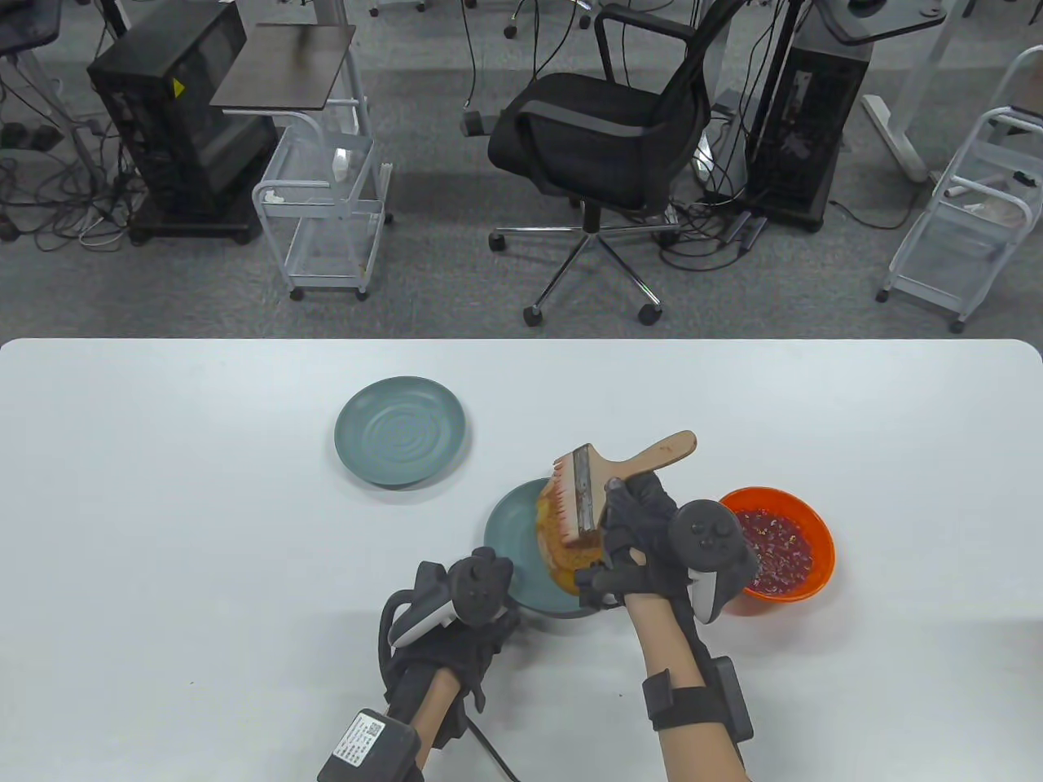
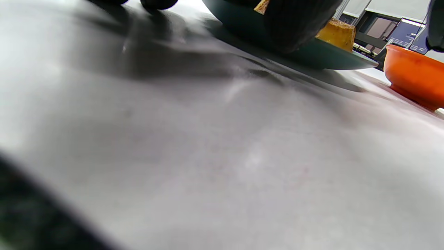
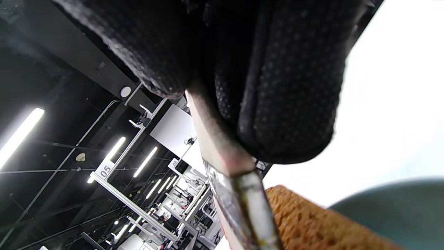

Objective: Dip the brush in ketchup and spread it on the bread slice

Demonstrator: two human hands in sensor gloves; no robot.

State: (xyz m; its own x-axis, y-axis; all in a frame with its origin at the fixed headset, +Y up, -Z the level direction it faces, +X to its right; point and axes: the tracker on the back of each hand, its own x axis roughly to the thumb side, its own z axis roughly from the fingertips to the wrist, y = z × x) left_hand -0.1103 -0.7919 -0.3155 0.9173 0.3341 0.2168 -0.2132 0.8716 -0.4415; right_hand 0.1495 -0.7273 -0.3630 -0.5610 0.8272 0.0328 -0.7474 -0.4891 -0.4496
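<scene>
The fingers point(image 1: 623, 509) of the right hand point(image 1: 652, 538) are wrapped around the wooden handle of the one brush point(image 1: 603, 481), gripping it just behind the metal band; in the right wrist view the gloved fingers point(image 3: 288, 104) press against the handle, with the brush point(image 3: 239, 194) running down past the bread. The bristles, stained red, point toward the left and lie against the single bread slice point(image 1: 562, 542), which is smeared orange-red and sits in the nearer of two grey-green plates point(image 1: 509, 538). The second plate point(image 1: 399, 432) stands apart, farther back and to the left on the tabletop point(image 1: 163, 489).

The left hand point(image 1: 460, 619) rests at the near left edge of the plate with the bread; whether its fingers are clenched or released cannot be told, as the tracker hides them from above. In the left wrist view a dark gloved shape overlaps the plate point(image 2: 329, 60) beside the bread slice point(image 2: 338, 34).

One orange bowl point(image 1: 782, 542) of ketchup, red and speckled, stands just to the right of the right hand, close beside the plate with the bread; it shows also at the right of the left wrist view point(image 2: 412, 76).
</scene>
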